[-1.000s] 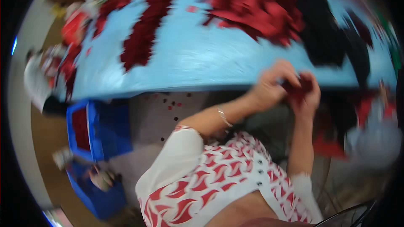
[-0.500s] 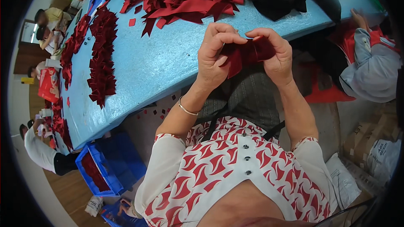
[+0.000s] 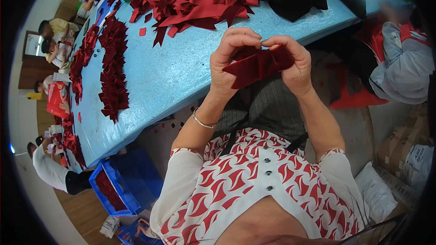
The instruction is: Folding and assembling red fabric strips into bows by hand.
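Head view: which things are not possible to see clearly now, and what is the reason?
All in the head view:
Dark red ribbon: its edges are partly covered where the left hand and right hand hold it.
Red ribbon pile: cut off by the upper edge.
Co-worker's hand at the right: blurred.
Dark red contents of the blue crate: single pieces too small to tell.
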A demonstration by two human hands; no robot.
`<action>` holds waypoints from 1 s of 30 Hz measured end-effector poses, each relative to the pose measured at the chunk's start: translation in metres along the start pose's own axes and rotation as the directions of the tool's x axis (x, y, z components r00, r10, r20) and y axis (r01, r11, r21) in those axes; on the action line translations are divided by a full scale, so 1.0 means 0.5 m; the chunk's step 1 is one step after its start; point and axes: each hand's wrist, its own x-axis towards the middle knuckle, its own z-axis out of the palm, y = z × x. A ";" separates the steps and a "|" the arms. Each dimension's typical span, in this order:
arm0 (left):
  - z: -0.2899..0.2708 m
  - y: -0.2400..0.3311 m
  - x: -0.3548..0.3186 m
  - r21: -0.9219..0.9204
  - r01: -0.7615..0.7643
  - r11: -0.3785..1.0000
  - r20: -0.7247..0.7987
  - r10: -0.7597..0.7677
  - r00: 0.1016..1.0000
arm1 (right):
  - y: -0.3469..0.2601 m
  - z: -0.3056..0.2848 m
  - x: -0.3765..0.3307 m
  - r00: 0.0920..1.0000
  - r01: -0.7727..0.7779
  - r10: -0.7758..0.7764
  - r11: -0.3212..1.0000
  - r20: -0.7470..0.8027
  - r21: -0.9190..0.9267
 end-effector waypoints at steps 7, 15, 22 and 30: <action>0.003 -0.008 0.021 0.171 -0.220 0.960 0.208 0.183 0.961 | -0.018 -0.029 0.011 0.998 0.061 -0.061 0.995 0.006 -0.078; 0.032 -0.029 0.001 0.111 -0.160 0.981 0.100 0.149 0.984 | -0.008 -0.031 -0.010 0.980 0.090 -0.127 0.968 -0.151 -0.235; 0.048 -0.044 -0.001 0.133 -0.148 0.980 -0.052 0.156 0.986 | -0.003 -0.011 -0.020 0.942 0.144 -0.259 0.886 -0.214 -0.440; 0.031 -0.022 0.015 0.442 -0.258 0.859 0.136 0.220 0.966 | -0.013 -0.020 -0.010 0.952 0.075 -0.195 0.895 -0.235 -0.439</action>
